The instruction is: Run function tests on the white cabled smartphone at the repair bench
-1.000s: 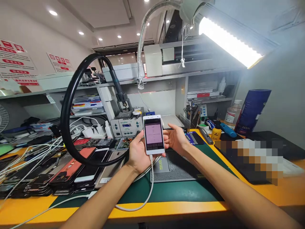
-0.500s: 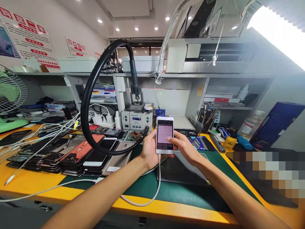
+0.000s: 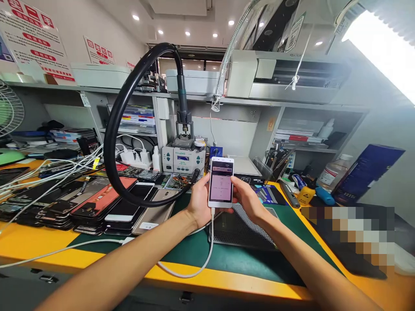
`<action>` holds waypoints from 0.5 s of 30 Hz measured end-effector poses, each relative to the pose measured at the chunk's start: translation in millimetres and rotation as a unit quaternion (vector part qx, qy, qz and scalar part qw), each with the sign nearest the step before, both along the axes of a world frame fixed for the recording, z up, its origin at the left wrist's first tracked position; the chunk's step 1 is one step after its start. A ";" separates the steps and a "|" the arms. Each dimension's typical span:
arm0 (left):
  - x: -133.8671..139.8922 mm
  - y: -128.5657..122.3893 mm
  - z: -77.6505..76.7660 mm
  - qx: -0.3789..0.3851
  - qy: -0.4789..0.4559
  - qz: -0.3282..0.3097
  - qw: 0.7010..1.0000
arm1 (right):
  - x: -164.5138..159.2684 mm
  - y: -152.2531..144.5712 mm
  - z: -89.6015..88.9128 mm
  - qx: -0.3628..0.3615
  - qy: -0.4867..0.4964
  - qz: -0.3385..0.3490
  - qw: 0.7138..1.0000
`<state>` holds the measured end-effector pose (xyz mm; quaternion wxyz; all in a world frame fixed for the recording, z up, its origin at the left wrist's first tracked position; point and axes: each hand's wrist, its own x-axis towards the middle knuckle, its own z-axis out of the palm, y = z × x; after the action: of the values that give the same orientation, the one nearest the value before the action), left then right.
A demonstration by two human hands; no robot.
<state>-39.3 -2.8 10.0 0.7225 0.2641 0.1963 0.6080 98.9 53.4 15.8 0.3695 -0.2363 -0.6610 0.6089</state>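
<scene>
A white smartphone with a lit screen is held upright above the green mat, its screen facing me. My left hand is closed around its left side and back. My right hand grips the right side, the thumb at the phone's upper right edge and the fingers partly hidden behind it. A white charging cable is plugged into the bottom of the phone and loops down over the mat's front edge. The screen shows a pale page with text too small to read.
Stacked phones and loose white cables lie at left. A black hose arches from the grey hot-air station. Black mesh rests on the green mat. A yellow bottle stands at right.
My right thumb has moved from over the screen to the phone's right edge. The screen shows a different page. The view has tilted slightly.
</scene>
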 end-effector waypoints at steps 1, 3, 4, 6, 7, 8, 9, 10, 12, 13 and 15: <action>0.0 -0.4 0.3 0.002 -0.003 -0.003 1.000 | -0.1 -0.1 -0.4 0.003 0.003 -0.001 1.000; 0.0 -1.3 1.2 0.001 -0.008 -0.006 1.000 | 0.0 0.5 -2.2 0.009 0.007 -0.009 1.000; -0.1 -1.7 1.6 -0.004 -0.009 -0.007 1.000 | 0.3 1.3 -3.6 0.011 0.007 -0.014 1.000; -0.5 -2.0 1.9 -0.017 -0.010 -0.005 1.000 | 0.7 3.7 -7.1 0.018 0.005 -0.025 1.000; -0.9 -1.8 1.8 -0.024 -0.011 -0.004 1.000 | 0.8 5.0 -8.9 0.022 0.003 -0.029 0.999; -1.3 -1.4 1.3 -0.029 -0.012 -0.004 0.999 | 0.8 6.1 -10.5 0.027 0.002 -0.031 0.999; -1.8 -0.8 0.6 -0.034 -0.015 -0.007 0.999 | 0.7 6.8 -11.6 0.030 0.002 -0.033 0.999; -2.3 -0.1 -0.4 -0.037 -0.018 -0.010 0.999 | 0.4 6.9 -12.1 0.031 0.003 -0.035 0.999; -3.1 1.1 -2.4 -0.040 -0.022 -0.018 0.999 | -0.1 5.7 -11.4 0.021 0.004 -0.037 0.999; -3.4 1.5 -3.2 -0.040 -0.024 -0.021 0.999 | -0.2 4.7 -10.4 0.013 0.004 -0.039 0.999; -3.4 1.5 -3.8 -0.040 -0.028 -0.022 0.999 | 0.2 2.9 -8.3 0.006 0.000 -0.041 0.999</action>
<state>-42.6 -1.3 6.2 0.7512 0.2218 0.1941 0.5906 99.1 56.3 7.4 0.3956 -0.2614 -0.6545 0.5890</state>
